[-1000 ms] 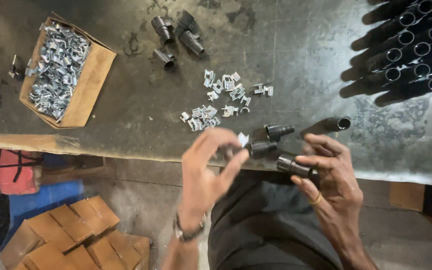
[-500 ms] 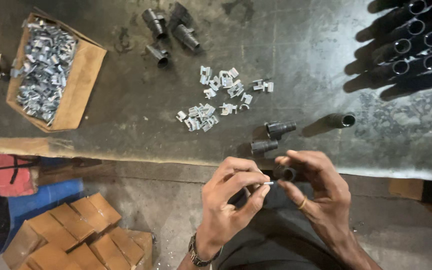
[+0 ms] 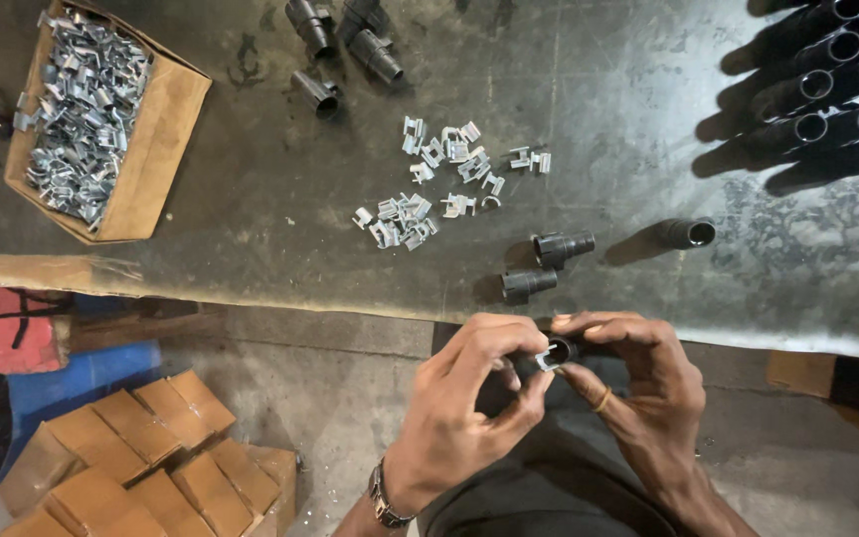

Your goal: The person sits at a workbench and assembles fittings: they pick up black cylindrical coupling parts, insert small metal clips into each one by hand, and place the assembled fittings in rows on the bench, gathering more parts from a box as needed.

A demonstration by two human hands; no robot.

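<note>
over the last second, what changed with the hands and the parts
The left hand came down from the table edge with a small metal clip and met the right hand, which holds a black tube piece. Both hands drew closer to the body, and the clip now sits at the tube's open end. The box of clips, the loose clips and the black pieces on the table stayed put.

Shiny metal clips; matt cardboard box

Dim, flat light falls from above onto the dark table, which shows a dull sheen. The tubes throw long soft shadows leftward. The clips glint. The hands are slightly soft; the floor below sits in shade. Edges bend slightly with wide-angle distortion.
</note>
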